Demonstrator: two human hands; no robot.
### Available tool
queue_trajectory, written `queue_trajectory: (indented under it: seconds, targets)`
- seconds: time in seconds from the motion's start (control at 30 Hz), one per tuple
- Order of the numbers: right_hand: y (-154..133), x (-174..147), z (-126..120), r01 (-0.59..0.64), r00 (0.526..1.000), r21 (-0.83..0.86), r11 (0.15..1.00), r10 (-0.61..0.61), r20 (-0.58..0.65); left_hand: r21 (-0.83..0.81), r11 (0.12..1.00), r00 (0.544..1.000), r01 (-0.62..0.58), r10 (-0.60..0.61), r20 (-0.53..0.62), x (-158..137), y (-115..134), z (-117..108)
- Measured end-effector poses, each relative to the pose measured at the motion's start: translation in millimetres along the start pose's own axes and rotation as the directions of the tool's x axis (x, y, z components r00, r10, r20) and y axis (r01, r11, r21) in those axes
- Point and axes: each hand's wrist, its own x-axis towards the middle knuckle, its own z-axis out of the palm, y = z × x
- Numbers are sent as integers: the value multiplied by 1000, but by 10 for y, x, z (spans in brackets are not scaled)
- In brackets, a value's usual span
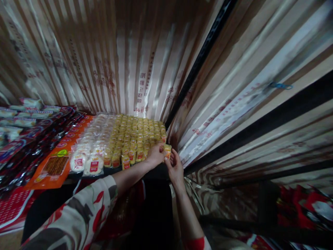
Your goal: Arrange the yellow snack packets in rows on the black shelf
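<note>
A small yellow wrapped snack cake is pinched between my two hands at the right end of the display. My left hand is closed on its left side. From the right, the thumb and fingers of my right hand grip it too. Just behind and to the left stand close rows of the same yellow wrapped cakes, upright and packed together. Beside these rows are clear-wrapped white round biscuits with red labels.
Orange snack bags and dark shiny packets lie farther left. A pleated printed curtain hangs behind, with a black metal post at the corner. Red packages sit at lower right.
</note>
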Motion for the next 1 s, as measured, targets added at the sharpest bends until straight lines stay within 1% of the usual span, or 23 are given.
queue_trajectory:
  seconds: [0.03,0.1,0.17,0.3,0.43,0.53,0.67,0.77,0.93,1.0]
  targets:
    - [0,25,-5,58,998,-84,995,-60,-23,45,999,1000,-29,29,-1,59,44,17]
    - [-16,94,-18,146,985,-253,956,-165,-56,129,989,997,-78,77,7,188,137,40]
    - [-37,192,-29,176,974,-346,922,-214,-74,194,974,993,-116,113,25,330,228,51]
    - [-30,444,-16,189,968,-335,923,-233,-95,289,940,983,-183,173,60,623,378,56]
    - [40,672,30,190,960,-354,916,-249,-130,370,911,983,-182,180,42,867,454,70]
    - [108,763,67,189,959,-370,910,-253,-131,427,887,984,-176,171,49,982,441,80]
    - [210,768,106,182,958,-365,913,-249,-144,516,836,982,-186,161,94,1042,357,84]
    - [286,737,122,140,969,-367,920,-203,-139,554,807,978,-207,156,138,1048,279,89]
    - [392,734,138,51,988,-309,950,-93,-123,621,759,980,-196,126,155,1036,188,109]
    - [430,748,145,32,991,-290,956,-67,-112,660,722,978,-207,135,159,1026,172,117]
